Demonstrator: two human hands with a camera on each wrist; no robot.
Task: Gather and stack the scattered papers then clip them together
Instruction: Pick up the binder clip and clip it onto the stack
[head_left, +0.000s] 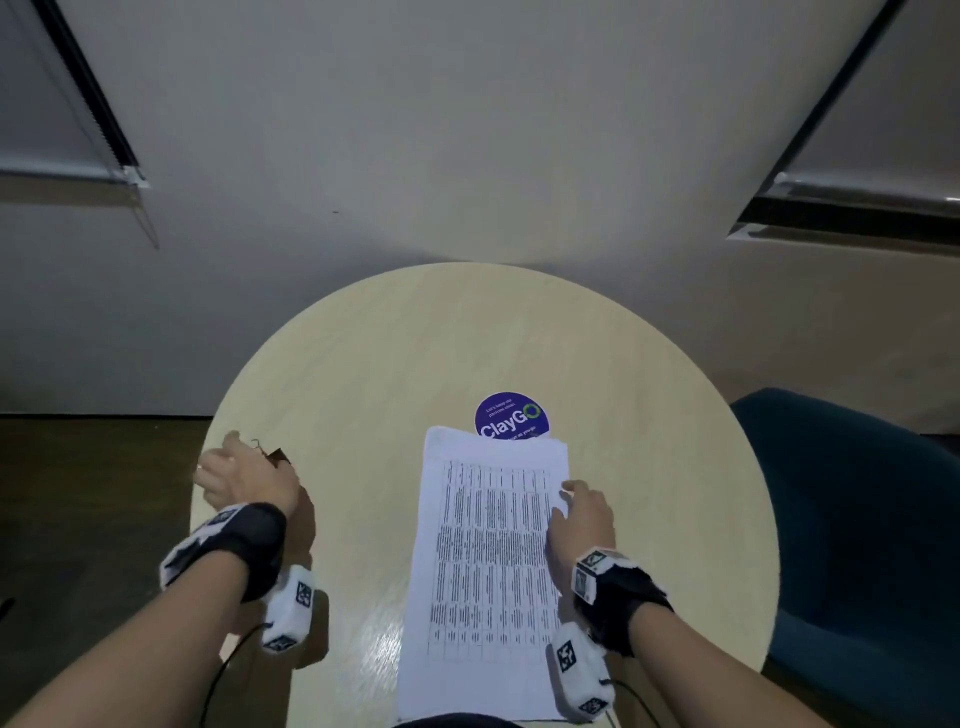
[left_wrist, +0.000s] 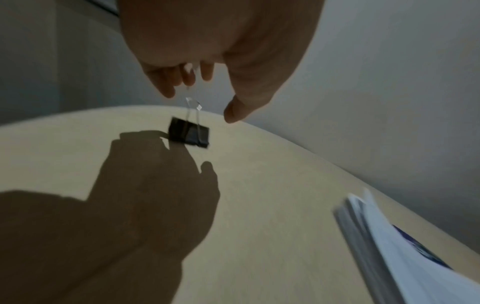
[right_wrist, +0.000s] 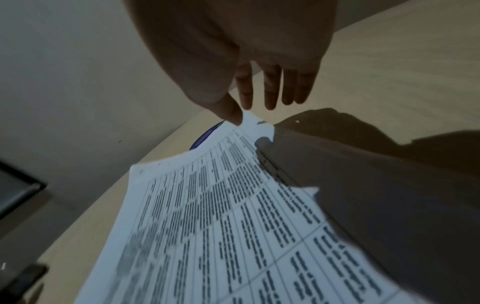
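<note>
A stack of white printed papers (head_left: 488, 561) lies squared on the round beige table (head_left: 415, 353), its far end covering part of a sticker. My right hand (head_left: 576, 514) lies at the stack's right edge. In the right wrist view its fingers are straight and the thumb touches the far right corner of the papers (right_wrist: 207, 226). A black binder clip (left_wrist: 188, 134) sits near the table's left edge with its wire handles standing up. My left hand (left_wrist: 200, 102) hovers just over it, fingertips at the top of the wire and thumb apart. In the head view the clip (head_left: 278, 457) peeks out beside that hand (head_left: 234, 473).
A round purple "ClayGo" sticker (head_left: 511, 415) is on the table beyond the papers. A dark blue chair (head_left: 857, 519) stands at the right. Dark floor lies left of the table, and a pale wall with window blinds rises behind it.
</note>
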